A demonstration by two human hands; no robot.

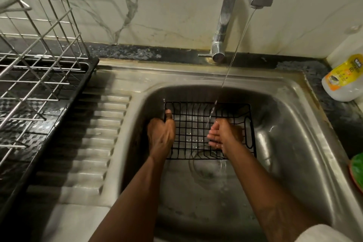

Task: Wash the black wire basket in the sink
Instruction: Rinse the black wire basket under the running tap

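A pale wall [176,6] with grey marble-like veins fills the top of the frame, stained yellowish along its foot at the upper right. Below it runs a dark speckled bench [137,52], in which a steel sink [176,76] is set. A chrome tap [225,15] rises from the sink's back rim at upper centre and curves toward the camera. At the left, a silver wire rack [39,45] stands in a black tray [86,76], beside the ribbed drainboard [94,133]. A clear bottle [341,82] with a yellow label stands at the right edge, by the wall corner. The light is dim and warm, with soft glints on the steel.
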